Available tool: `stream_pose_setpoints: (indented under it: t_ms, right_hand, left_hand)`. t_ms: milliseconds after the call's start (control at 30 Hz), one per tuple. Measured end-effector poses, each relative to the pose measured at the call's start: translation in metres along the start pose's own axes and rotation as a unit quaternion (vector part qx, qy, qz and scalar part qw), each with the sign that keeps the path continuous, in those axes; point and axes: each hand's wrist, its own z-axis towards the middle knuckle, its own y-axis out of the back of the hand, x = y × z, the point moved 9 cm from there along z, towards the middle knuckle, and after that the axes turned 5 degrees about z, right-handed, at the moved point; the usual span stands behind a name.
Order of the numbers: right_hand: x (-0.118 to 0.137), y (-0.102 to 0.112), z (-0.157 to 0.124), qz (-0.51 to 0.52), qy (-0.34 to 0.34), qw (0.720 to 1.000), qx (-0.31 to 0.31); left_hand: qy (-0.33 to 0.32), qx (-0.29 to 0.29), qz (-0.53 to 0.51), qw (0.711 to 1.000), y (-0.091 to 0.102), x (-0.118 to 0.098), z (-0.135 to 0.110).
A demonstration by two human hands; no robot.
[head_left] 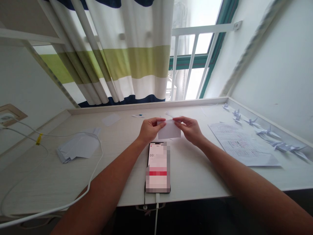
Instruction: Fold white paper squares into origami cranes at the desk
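The phone (158, 160) showed "00:" in dark figures, the rest of that line hidden by coarse blocks, and the small line near the top too tiny to make out; the sheet (239, 142) bore rows of fine print, partly red, too small to read

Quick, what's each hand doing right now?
Left hand: closed, pinching the paper near its upper left corner.
Right hand: closed, pinching the same paper near its upper right corner.
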Motion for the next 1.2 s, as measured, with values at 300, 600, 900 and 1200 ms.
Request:
stream_pose_setpoints:
  t_ms: [300,600,900,1200]
  right_hand:
    - [0.001,-0.001,0.000,-0.005,0.002,1.000,0.005]
    - [0.002,-0.002,0.000,0.001,0.000,1.000,0.003]
    - [0.000,-0.003,0.001,-0.004,-0.004,1.000,0.002]
    - [0.014,-0.023,0.019,-0.017,-0.019,0.999,0.038]
  left_hand:
    - [-0.012,-0.011,0.008,1.000,0.001,-0.008,-0.001]
    - [-0.022,-0.011,-0.002,1.000,0.000,-0.011,-0.001]
    - [-0.001,-0.005,-0.011,1.000,0.001,-0.002,0.001]
    - [0.001,-0.046,-0.048,0.998,0.012,-0.004,0.004]
